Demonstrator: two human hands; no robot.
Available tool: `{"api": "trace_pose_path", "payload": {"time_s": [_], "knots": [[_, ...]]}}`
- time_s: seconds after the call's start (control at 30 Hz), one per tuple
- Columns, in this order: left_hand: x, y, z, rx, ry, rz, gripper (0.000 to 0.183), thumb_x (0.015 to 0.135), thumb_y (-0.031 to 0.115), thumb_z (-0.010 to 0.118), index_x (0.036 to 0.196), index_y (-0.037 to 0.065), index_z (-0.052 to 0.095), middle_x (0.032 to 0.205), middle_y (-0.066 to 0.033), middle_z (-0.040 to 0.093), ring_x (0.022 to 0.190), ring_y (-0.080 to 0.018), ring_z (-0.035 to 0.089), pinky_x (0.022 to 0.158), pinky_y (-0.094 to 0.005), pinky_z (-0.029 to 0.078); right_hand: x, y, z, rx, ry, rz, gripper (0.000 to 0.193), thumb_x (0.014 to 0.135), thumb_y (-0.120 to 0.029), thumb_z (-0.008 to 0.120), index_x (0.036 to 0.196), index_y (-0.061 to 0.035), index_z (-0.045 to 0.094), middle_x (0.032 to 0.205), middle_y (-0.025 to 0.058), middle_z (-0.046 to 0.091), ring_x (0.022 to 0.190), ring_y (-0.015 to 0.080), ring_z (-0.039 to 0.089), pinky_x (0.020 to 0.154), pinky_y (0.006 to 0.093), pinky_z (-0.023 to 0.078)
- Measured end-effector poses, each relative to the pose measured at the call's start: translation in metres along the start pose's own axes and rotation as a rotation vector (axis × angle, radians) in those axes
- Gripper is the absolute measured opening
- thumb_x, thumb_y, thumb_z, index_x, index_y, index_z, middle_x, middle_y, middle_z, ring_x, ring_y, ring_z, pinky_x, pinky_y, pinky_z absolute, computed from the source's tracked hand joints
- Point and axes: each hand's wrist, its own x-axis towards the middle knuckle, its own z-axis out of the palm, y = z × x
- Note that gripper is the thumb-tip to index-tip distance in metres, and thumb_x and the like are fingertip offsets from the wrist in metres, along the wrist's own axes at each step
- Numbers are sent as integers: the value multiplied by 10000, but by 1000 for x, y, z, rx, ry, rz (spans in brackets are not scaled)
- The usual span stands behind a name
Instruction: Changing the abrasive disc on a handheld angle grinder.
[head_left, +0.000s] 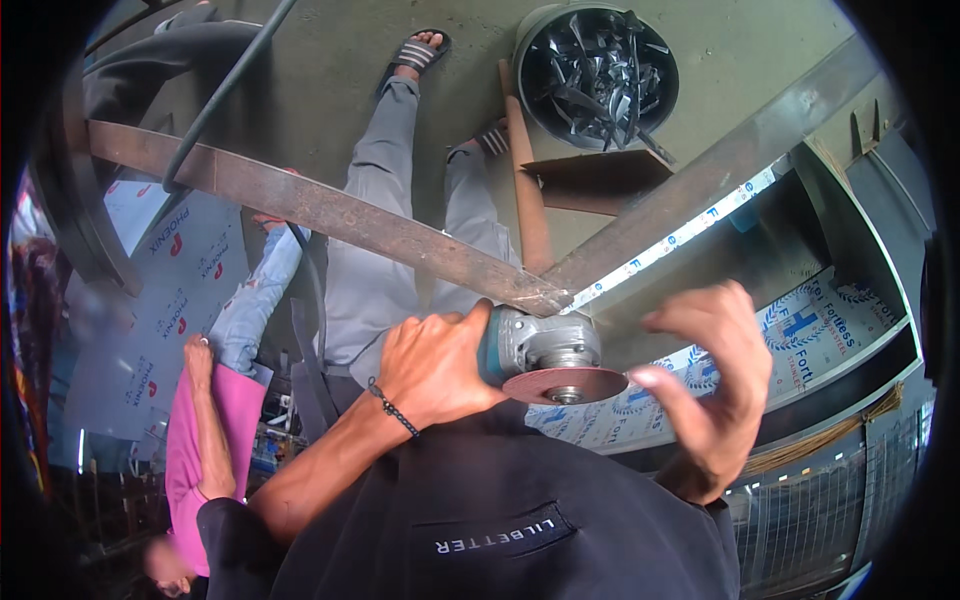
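Two long metal bars stretch across my feed from either side, slanting in until their ends appear to meet in a V, and just on the body side of that corner sits the angle grinder. Its long axis lies roughly crosswise, tail end into the left hand, silver head to the right. That left hand I'd call clamped, fingers wrapped around the teal casing. Over on the other side, the right hand is holding nothing that I can see: thumb and fingers stand well apart, curved round toward the grinder. Which one's nearer? Left has the casing; straight left of the right is the disc, thumb just beside its rim. Touching or not, I can't tell from up here. It's a thin reddish-brown disc, showing me a slim oval, no guard that I can make out. Smallest of all, a round metal nut at its centre.
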Motion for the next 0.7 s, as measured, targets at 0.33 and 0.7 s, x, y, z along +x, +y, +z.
{"api": "trace_pose_path", "payload": {"time_s": [0.33, 0.7], "knots": [[2, -3, -1, -49, -6, 2, 976, 546, 754, 794, 1103, -34, 652, 813, -235, 707, 744, -415, 707, 698, -497, 557, 16, -7, 15, -94, -406, -251, 219, 688, -155, 793, 850, -70, 672, 774, 23, 560, 675, 218, 542, 685, 356, 383], [5, -12, 5, -23, -147, -14, 996, 555, 790, 760, 1239, 80, 625, 972, -223, 699, 866, -442, 693, 761, -522, 548, -17, 28, 6, 307, -527, 108, 253, 685, -181, 853, 813, -10, 719, 792, 83, 678, 656, 237, 609, 606, 348, 434]]}}
